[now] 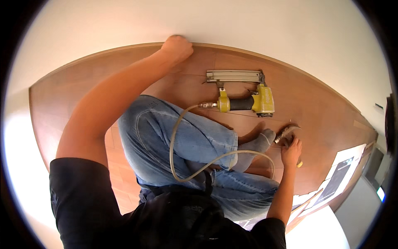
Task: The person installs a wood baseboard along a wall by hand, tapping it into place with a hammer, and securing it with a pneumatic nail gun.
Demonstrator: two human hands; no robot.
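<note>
I see the hammer (287, 133) at right of centre, gripped by my right hand (291, 150) (arm bent low). My left hand (177, 46), fisted, presses the floor edge (124, 49) at top centre; yellow nail gun (244, 101) lies between.

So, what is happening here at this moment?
A person in jeans sits on a wooden floor beside a white wall. The left hand presses at the floor's edge by the wall. The right hand holds a hammer near the socked foot. A yellow nail gun with its hose lies untouched on the boards.
</note>
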